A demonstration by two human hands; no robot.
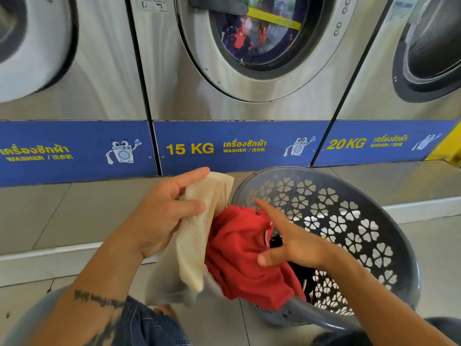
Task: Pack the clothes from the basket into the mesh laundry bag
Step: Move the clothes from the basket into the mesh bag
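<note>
From the head camera, the left hand (159, 216) pinches the cream mesh laundry bag (199, 236) at its upper edge, so the bag hangs lengthwise just left of the grey basket (389, 221). The right hand (291, 238), fingers spread and gripping nothing, rests on the red garment (239, 260), which drapes over the basket's near-left rim and seems to touch the bag.

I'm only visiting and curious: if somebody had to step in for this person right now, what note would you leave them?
Left hand: gripping the cream mesh laundry bag beside the basket.
Right hand: open, fingers spread over the red cloth garment, not gripping.
Red garment lies at the bag's mouth, draped over the rim of the grey perforated plastic basket; how far in, I cannot tell.
A dark garment lies in the basket.
Left: finish the red one, then pack the dark one.
</note>
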